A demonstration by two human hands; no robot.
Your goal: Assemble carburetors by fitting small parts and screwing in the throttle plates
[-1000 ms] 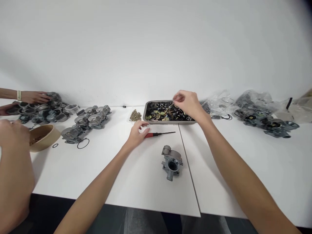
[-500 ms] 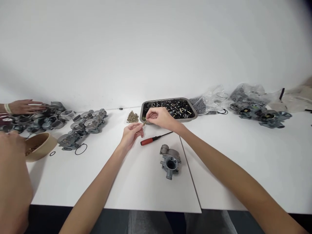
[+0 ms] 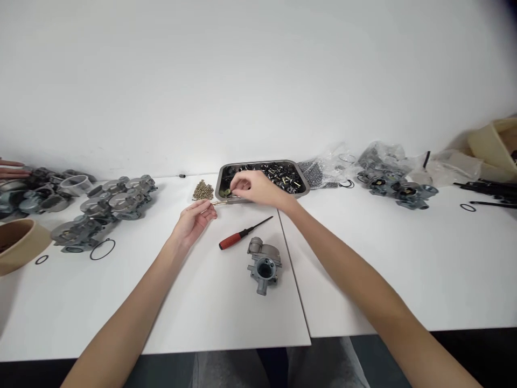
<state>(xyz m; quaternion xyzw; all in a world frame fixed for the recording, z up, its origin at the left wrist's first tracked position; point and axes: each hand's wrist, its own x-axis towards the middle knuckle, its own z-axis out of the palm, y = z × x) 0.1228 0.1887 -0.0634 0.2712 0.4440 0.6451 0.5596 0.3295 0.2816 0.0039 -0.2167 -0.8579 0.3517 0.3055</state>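
My left hand (image 3: 190, 223) is closed, pinching a thin brass-coloured pin (image 3: 220, 203) that sticks out to the right from its fingertips. Over the front left of a metal tray (image 3: 306, 188) full of small black and brass parts is my right hand (image 3: 252, 187), its fingers curled together; whatever they hold is hidden. Below the hands lies a screwdriver (image 3: 231, 241) with a red handle, its dark shaft pointing up and right. A grey carburetor (image 3: 265, 265) sits just in front of it. Left of the tray is a small heap of brass parts (image 3: 203, 190).
Several carburetors (image 3: 126, 198) stand at the left, beside black rubber rings (image 3: 102, 249) and a beige bowl (image 3: 30, 240). Another person's hand (image 3: 12, 170) reaches in at far left. On the right are plastic-wrapped parts (image 3: 331, 166), more carburetors (image 3: 415, 193) and black rods (image 3: 490, 189).
My right hand has moved from the pin in my left fingers to over the tray. The camera view has shifted right. The other person's near arm has left the view.
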